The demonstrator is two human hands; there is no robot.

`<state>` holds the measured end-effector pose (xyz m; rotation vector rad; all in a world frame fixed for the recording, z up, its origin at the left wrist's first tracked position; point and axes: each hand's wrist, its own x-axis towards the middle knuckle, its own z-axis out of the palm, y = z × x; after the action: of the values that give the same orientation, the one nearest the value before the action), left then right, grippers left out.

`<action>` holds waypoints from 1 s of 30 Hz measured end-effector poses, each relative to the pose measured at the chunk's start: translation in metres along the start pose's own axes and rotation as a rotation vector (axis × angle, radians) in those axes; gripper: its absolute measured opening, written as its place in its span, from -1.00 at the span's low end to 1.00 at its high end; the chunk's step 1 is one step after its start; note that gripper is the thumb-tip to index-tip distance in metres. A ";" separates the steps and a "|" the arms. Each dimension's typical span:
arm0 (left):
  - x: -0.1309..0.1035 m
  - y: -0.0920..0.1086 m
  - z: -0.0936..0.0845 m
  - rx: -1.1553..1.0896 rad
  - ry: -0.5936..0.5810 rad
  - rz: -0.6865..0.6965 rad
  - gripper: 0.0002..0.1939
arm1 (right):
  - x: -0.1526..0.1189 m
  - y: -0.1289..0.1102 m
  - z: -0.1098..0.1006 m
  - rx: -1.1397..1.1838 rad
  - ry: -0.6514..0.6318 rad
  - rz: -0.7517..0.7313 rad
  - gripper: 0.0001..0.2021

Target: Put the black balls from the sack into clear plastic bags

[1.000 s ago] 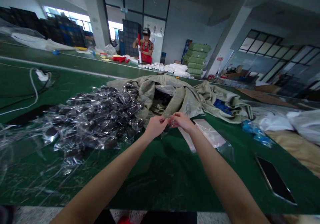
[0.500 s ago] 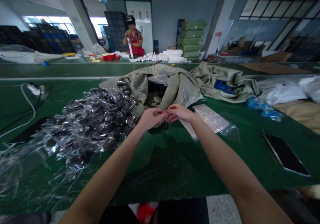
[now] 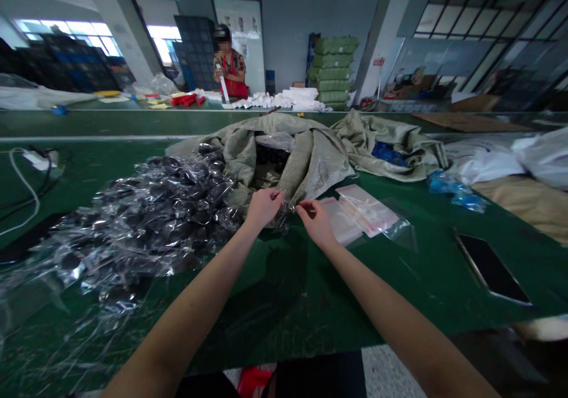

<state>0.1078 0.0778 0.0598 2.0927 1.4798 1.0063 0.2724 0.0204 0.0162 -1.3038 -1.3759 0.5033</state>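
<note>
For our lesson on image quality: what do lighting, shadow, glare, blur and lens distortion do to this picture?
Head view: dim indoor light, with windows washed out behind; glare streaks on the wrapped pile; a soft dark shadow on the green table below the hands; small details at the fingertips too soft to read; pillars leaning outward, suggesting wide-angle distortion; the co-worker's face pixelated.
</note>
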 end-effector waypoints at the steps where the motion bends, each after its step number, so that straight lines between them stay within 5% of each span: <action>1: 0.000 -0.001 0.001 -0.015 -0.003 0.001 -0.62 | 0.000 0.005 0.003 0.005 0.009 0.018 -0.75; 8: 0.000 -0.015 0.004 -0.084 -0.045 0.060 -0.63 | 0.022 0.036 0.025 0.263 -0.019 0.288 -0.80; 20: 0.002 -0.033 0.001 -0.386 -0.134 -0.040 -0.56 | 0.021 0.030 0.029 0.840 -0.159 0.449 -0.78; 26: 0.001 -0.035 0.003 -0.405 -0.171 -0.030 -0.55 | 0.017 0.033 0.029 0.611 -0.162 0.356 -0.77; 30: -0.003 -0.033 -0.017 -0.304 -0.414 0.033 -0.36 | 0.016 0.035 0.028 0.569 -0.130 0.341 -0.78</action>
<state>0.0728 0.0858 0.0480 1.9584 1.0228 0.6995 0.2653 0.0549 -0.0156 -1.0396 -1.0029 1.1378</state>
